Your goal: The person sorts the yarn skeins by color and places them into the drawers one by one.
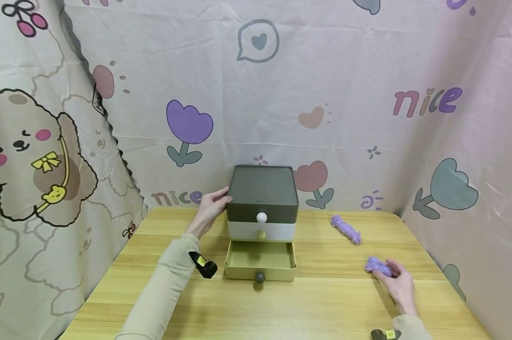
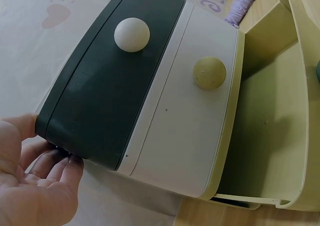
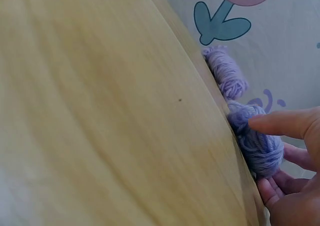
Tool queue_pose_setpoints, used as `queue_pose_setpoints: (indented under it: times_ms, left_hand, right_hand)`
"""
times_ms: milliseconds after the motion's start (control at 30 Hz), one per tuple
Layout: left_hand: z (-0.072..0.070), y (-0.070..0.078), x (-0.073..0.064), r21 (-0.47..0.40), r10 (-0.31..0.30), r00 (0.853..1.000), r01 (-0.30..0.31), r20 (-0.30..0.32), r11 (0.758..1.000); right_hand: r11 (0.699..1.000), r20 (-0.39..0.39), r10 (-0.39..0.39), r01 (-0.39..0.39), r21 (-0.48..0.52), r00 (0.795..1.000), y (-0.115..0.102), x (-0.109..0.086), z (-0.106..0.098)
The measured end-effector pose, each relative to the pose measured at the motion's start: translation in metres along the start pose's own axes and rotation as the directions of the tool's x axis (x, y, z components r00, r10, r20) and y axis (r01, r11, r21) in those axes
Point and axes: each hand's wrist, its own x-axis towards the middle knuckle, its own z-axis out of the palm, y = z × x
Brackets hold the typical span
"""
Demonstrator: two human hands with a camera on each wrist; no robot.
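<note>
A small three-tier drawer box point(image 1: 262, 189) stands on the table, with a dark green top tier, a white middle one and a yellow-green bottom drawer point(image 1: 260, 273) pulled out. My left hand point(image 1: 211, 208) holds the box by its upper left corner, thumb at the top edge and fingers against the side. Inside the bottom drawer the visible floor is bare. Over at the right, my right hand point(image 1: 399, 285) grips a purple yarn skein point(image 3: 260, 141) between thumb and fingers, low over the table. Farther back lies a second purple yarn skein point(image 1: 346, 230), lighter in the right wrist view.
The wood-grain table point(image 1: 324, 302) carries all of this. A patterned cloth point(image 1: 256, 104) hangs close behind the drawer box and along both sides. Round knobs, including a white knob point(image 1: 261, 217), stick out from the drawer fronts.
</note>
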Motion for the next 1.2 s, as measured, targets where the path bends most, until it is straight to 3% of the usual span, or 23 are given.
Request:
queue_pose_setpoints:
  times_ms: [267, 500, 867, 1200]
  left_hand:
    - [0.000, 0.002, 0.000, 0.006, -0.009, 1.000, 0.009, -0.004, 1.000]
    - [-0.001, 0.002, 0.000, 0.006, -0.001, 1.000, 0.001, -0.004, 1.000]
    - [0.000, 0.001, -0.002, -0.001, 0.006, 1.000, -0.006, 0.004, 1.000]
    - [0.000, -0.001, 0.000, -0.001, 0.006, 1.000, -0.006, 0.005, 1.000]
  right_hand:
    - [1.000, -0.034, 0.015, -0.015, -0.015, 0.999, -0.001, 0.000, 0.000]
    - [0.997, -0.060, 0.057, -0.055, 0.047, 0.997, -0.001, -0.001, -0.001]
    - [0.972, -0.038, 0.087, -0.076, 0.220, 0.996, -0.001, -0.001, 0.003]
    - [0.977, 0.023, 0.058, -0.061, 0.206, 0.998, -0.017, -0.006, 0.008]
